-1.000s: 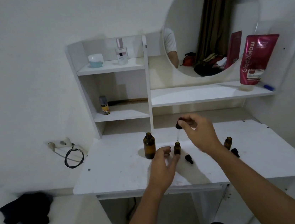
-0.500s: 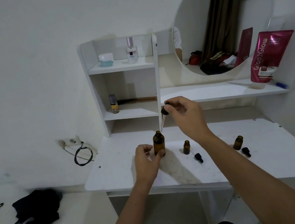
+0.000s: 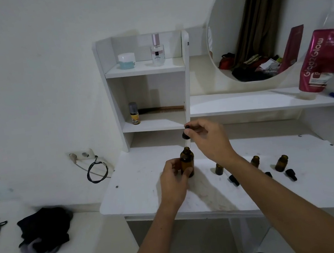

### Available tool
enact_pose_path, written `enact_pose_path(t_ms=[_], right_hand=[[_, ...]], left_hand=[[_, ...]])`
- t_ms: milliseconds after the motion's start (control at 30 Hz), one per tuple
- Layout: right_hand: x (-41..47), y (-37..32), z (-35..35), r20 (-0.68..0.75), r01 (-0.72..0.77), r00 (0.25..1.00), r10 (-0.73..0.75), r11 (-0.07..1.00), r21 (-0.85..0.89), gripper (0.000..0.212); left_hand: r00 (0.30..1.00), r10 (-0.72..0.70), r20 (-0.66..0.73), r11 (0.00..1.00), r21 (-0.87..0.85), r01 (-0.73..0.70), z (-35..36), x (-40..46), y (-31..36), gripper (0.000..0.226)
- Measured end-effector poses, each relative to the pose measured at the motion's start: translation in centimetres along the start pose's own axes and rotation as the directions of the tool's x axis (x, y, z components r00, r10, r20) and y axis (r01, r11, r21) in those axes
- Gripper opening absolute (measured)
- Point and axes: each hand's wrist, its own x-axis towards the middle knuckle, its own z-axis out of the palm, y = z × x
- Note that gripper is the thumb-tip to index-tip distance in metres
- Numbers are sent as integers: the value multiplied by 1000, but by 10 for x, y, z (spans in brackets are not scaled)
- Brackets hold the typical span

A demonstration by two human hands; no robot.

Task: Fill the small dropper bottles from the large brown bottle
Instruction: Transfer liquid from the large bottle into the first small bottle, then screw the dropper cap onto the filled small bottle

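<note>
Head view: large brown bottle in left hand

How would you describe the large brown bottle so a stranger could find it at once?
Start at the white desk below the round mirror. Near its middle, the left hand steadies the large brown bottle. It stands taller than the three small bottles to its right.

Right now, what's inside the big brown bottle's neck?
The dropper's glass tip enters the big brown bottle, held by the right hand. The left hand steadies the bottle. Liquid level: can't tell through the dark glass.
</note>
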Motion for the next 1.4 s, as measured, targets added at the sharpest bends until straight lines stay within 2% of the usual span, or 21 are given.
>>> enact_pose_path(t_ms=[167, 300, 433, 633, 800, 933, 1067, 1200, 1400], right_hand=[[-9, 18, 11, 98, -42, 994, 49, 997, -70, 10], [-15, 24, 13, 116, -64, 990, 75, 993, -100, 16], [-21, 20, -1, 73, -87, 993, 93, 993, -77, 22], [-44, 27, -60, -42, -111, 993, 107, 989, -98, 15], [-82, 60, -88, -116, -197, 977, 177, 960, -197, 9], [-113, 84, -83, -147, -290, 955, 258, 918, -271, 10], [-132, 94, -65, -143, -352, 936, 321, 869, -348, 26], [-137, 98, -48, -164, -376, 927, 338, 839, -395, 29], [-136, 103, -44, -176, -366, 931, 321, 820, -440, 12]], left_hand=[[1000, 10, 9, 1000, -1, -10, 0, 0, -3, 38], [1000, 16, 6, 1000, 17, -16, 0, 0, -4, 37], [1000, 16, 3, 999, 36, -16, -2, -2, -5, 36], [998, -20, -64, 998, 60, 23, -2, -11, 0, 50], [990, 41, -133, 996, 88, -29, 3, -23, 3, 39], [996, 68, -58, 994, 86, -63, 11, -32, 5, 25], [993, 102, 57, 989, 103, -108, 22, -40, 8, 15], [985, 109, 137, 987, 100, -123, 40, -39, 9, 24], [982, 78, 171, 989, 112, -98, 66, -28, 12, 43]])
